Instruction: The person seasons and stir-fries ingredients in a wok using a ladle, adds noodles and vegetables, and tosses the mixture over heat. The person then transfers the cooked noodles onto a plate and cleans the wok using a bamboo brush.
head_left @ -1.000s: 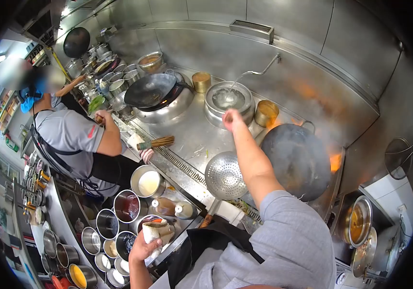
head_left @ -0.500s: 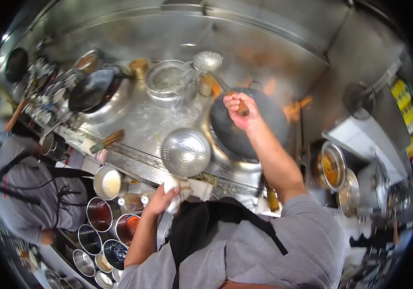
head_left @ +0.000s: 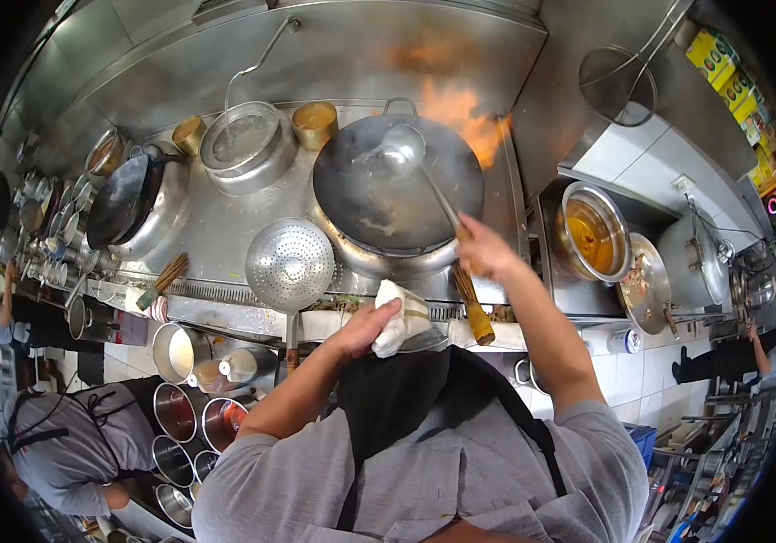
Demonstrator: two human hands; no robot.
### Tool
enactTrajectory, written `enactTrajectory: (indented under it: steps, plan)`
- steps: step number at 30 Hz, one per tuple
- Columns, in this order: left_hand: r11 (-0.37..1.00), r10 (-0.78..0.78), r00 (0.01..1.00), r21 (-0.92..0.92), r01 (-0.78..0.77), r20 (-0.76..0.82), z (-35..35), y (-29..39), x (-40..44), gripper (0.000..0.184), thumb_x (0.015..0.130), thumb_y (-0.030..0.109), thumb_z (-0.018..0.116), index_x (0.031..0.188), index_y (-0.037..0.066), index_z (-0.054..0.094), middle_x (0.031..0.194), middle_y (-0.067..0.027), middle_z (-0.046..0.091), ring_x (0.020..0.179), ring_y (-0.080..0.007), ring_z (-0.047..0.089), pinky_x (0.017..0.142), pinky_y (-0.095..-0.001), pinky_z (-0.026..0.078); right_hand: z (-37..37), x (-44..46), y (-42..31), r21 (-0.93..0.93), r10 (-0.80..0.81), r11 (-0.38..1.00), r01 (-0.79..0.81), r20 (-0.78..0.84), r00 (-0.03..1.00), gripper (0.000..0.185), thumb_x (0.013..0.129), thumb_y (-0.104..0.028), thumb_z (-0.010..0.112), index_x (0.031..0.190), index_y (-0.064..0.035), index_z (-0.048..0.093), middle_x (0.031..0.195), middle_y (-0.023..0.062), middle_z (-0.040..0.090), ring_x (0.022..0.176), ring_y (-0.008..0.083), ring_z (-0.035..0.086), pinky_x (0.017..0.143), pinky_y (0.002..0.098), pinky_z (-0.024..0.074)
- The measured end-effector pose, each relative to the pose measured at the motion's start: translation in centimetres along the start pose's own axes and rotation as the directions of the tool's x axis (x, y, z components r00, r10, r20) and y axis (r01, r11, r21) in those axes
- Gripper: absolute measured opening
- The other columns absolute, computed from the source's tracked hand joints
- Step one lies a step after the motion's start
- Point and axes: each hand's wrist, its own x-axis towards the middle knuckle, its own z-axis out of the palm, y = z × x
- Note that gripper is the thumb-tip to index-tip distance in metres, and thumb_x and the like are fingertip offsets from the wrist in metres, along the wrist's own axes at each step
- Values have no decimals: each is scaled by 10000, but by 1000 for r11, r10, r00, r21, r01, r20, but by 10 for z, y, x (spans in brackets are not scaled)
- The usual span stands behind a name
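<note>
My right hand [head_left: 488,249], somewhat blurred, is closed round the handle end of a long metal ladle [head_left: 440,197]. The ladle's round bowl is inside a dark wok [head_left: 343,172], which stands on a burner with steam and a little liquid in it. A folded white cloth [head_left: 392,337] is gripped in my left hand [head_left: 361,333], in front of the stove and apart from the wok's rim. A perforated strainer [head_left: 289,262] lies left of the wok, its handle pointing down toward me. Between my hands rests a bamboo brush [head_left: 475,312] with a yellow handle.
Flames [head_left: 465,118] rise behind the wok. A pot of water [head_left: 241,145] stands to the left, a second wok [head_left: 121,204] farther off. At right is a bowl of orange-brown liquid [head_left: 592,237]. Several sauce containers [head_left: 175,412] and a co-worker [head_left: 80,443] are at lower left.
My right hand has come down and nearer to me, and the ladle's bowl has moved from near the water pot into the wok. The view has swung; my left hand still grips the cloth.
</note>
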Motion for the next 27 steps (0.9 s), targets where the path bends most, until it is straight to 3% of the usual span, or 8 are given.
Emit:
enactTrajectory:
  steps: [2, 5, 7, 8, 11, 14, 19, 27]
  plan:
    - [999, -4, 999, 53, 6, -48, 10, 10, -5, 571, 979, 441, 534, 1266, -52, 554, 1112, -108, 660, 966, -176, 622, 827, -320, 500, 19, -25, 44, -686, -129, 726, -46, -202, 971, 931, 814, 8, 562, 1556, -91, 9, 823, 144, 581, 607, 184, 580, 506, 326, 494]
    - [992, 88, 996, -86, -89, -20, 8, -7, 1, 575, 975, 442, 545, 1288, -40, 528, 1069, -97, 662, 969, -156, 610, 822, -300, 496, 37, -69, 85, -767, -315, 635, 91, -149, 937, 900, 825, -4, 546, 1559, -99, 35, 798, 129, 589, 599, 184, 589, 486, 333, 498]
    - [964, 148, 972, -193, -184, -185, 14, -5, -5, 490, 978, 372, 556, 1280, -13, 524, 1014, -72, 659, 870, -150, 613, 743, -307, 502, 56, -106, 45, 149, 106, 983, -107, 11, 994, 951, 810, -45, 630, 1567, -176, 70, 792, 79, 587, 560, 174, 562, 442, 322, 453]
    - [966, 145, 972, -186, -179, -183, 12, -7, -5, 490, 978, 372, 556, 1280, -13, 524, 1014, -72, 659, 870, -150, 613, 743, -307, 502, 44, -96, 45, 159, 104, 982, -105, 9, 994, 951, 810, -45, 630, 1567, -176, 70, 792, 79, 587, 560, 174, 562, 442, 322, 453]
    - [915, 40, 963, -378, -142, -265, 6, -19, -1, 435, 979, 398, 531, 1206, 28, 530, 921, -137, 656, 685, -249, 655, 555, -377, 551, 8, -44, 49, 771, 69, 602, -208, 209, 976, 932, 840, -25, 611, 1571, -219, 66, 766, 62, 558, 546, 152, 530, 420, 310, 431]
    - [904, 12, 951, -403, -143, -310, 14, -16, -1, 444, 985, 402, 516, 1207, 18, 537, 916, -128, 655, 672, -241, 645, 550, -366, 545, 21, -4, 58, -270, -3, 963, -24, -100, 995, 881, 840, -18, 554, 1567, -190, 88, 870, 182, 620, 614, 249, 603, 499, 388, 483]
    - [845, 104, 925, -458, -277, -366, 0, -41, 5, 490, 1017, 386, 421, 1285, -18, 495, 1108, -181, 643, 913, -291, 666, 763, -399, 558, 3, -43, 146, -572, -483, 798, 189, -421, 768, 944, 803, -4, 539, 1565, -152, 3, 981, 250, 617, 837, 472, 600, 821, 469, 481]
    - [777, -1, 891, -561, -285, -454, -13, -50, 12, 531, 1022, 442, 378, 1310, 10, 490, 1224, -162, 616, 1085, -306, 629, 969, -435, 492, -24, -181, 285, -684, -15, 555, -473, -577, 817, 955, 775, 49, 514, 1563, -138, 8, 1084, 299, 528, 896, 487, 599, 741, 540, 507]
